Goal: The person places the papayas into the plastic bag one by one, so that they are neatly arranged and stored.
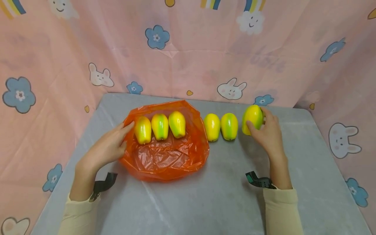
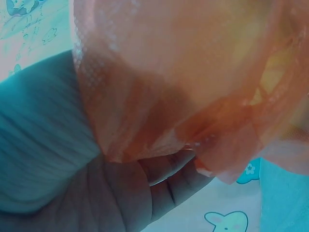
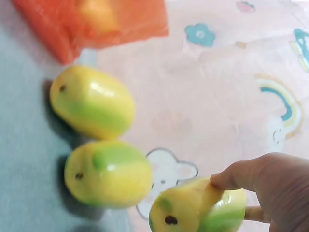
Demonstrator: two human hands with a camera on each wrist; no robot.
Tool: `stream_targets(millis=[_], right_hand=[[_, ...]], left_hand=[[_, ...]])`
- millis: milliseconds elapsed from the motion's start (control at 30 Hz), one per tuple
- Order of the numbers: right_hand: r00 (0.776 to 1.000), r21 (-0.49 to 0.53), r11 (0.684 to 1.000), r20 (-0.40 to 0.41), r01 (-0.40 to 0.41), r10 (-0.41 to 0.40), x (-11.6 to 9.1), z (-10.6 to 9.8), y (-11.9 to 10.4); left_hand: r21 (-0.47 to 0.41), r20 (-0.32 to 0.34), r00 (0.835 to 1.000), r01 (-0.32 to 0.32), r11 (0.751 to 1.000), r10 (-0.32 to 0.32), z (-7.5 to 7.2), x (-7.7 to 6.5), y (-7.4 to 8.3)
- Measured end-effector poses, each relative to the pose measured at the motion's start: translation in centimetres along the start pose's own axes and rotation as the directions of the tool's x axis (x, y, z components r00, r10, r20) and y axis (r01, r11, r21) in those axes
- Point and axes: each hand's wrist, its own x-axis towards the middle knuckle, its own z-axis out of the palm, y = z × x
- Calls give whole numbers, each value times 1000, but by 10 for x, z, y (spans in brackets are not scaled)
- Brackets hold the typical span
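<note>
My left hand holds the left rim of an orange plastic bag, which lies spread open on the table. In the left wrist view the thin film covers part of this hand. Inside the bag three yellow-green papayas lie side by side. My right hand grips another papaya, thumb on its near side and fingers around the far side. Between the bag and that hand, two more papayas rest on the table, the left one right at the bag's edge.
The grey tabletop stretches in front of the bag toward me. A pink printed curtain hangs behind the table and along both sides. Dark straps with camera mounts sit on both wrists.
</note>
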Motion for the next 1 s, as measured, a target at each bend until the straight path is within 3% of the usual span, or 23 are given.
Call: stream_targets(millis=[333, 1000], right_hand=[[998, 217, 976, 48, 17, -28, -8, 1, -21], [992, 227, 970, 66, 91, -108, -16, 9, -43]], left_hand=[[-13, 3, 1000, 6, 1000, -6, 0, 2, 2], [5, -1, 1000, -5, 1000, 5, 3, 1, 2]])
